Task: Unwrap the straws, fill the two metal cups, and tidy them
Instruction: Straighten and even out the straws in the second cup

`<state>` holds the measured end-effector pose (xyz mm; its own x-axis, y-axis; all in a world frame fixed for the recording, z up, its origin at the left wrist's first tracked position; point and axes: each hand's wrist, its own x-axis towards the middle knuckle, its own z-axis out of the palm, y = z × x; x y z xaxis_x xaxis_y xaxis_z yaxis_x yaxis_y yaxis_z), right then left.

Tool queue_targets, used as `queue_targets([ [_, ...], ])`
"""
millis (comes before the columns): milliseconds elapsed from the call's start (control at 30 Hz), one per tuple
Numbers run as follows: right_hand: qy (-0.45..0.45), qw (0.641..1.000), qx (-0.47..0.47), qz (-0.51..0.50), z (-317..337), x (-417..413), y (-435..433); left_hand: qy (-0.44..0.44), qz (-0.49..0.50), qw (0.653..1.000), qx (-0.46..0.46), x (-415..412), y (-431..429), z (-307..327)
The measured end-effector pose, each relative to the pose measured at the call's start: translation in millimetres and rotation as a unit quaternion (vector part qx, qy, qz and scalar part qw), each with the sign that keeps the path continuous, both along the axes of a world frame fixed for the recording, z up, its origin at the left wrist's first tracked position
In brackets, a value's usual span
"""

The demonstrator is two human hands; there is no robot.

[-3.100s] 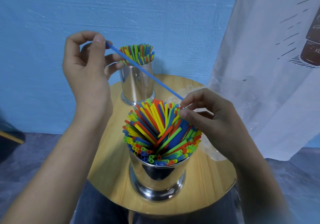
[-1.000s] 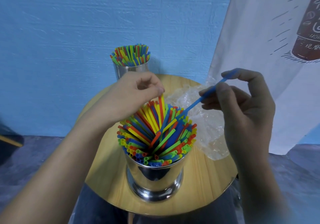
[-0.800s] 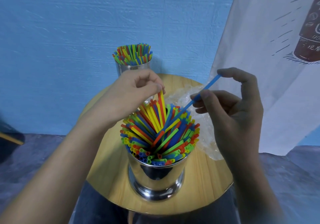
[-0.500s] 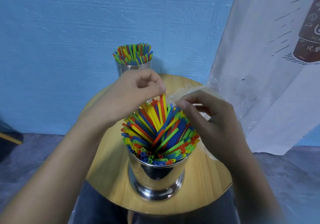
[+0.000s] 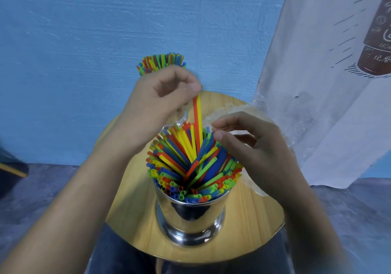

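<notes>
L hand [image 5: 156,100] fingers pinch orange + yellow straws [image 5: 197,121] raised from near cup [image 5: 191,216] on table [image 5: 131,227]; R hand [image 5: 254,146] fingers curled loose, touching straw tips; far cup's straws [image 5: 160,62] behind.

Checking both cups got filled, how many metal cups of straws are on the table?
2. Near metal cup stands at the table's front; far metal cup sits behind the left hand, mostly hidden.

Both forearms are bare to the edge of view, with no sleeves showing. The left hand [image 5: 156,96] and right hand [image 5: 254,146] wear no rings or gloves; fingernails are short. Below, dark blue trousers [image 5: 118,252] cover the lap.
</notes>
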<state>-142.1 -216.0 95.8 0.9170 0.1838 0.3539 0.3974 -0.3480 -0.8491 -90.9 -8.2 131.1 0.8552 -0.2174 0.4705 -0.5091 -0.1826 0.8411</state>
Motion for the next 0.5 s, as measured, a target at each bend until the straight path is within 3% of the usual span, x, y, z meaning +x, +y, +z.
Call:
queue_targets([
  [200, 0.01, 1.0, -0.012, 0.001, 1, 0, -2, -0.007, -0.031, 0.997, 0.063, -3, -3, -5],
  [500, -0.002, 1.0, -0.021, 0.003, 4, 7, 5, -0.029, -0.06, 0.997, 0.033, -11, -4, -6],
])
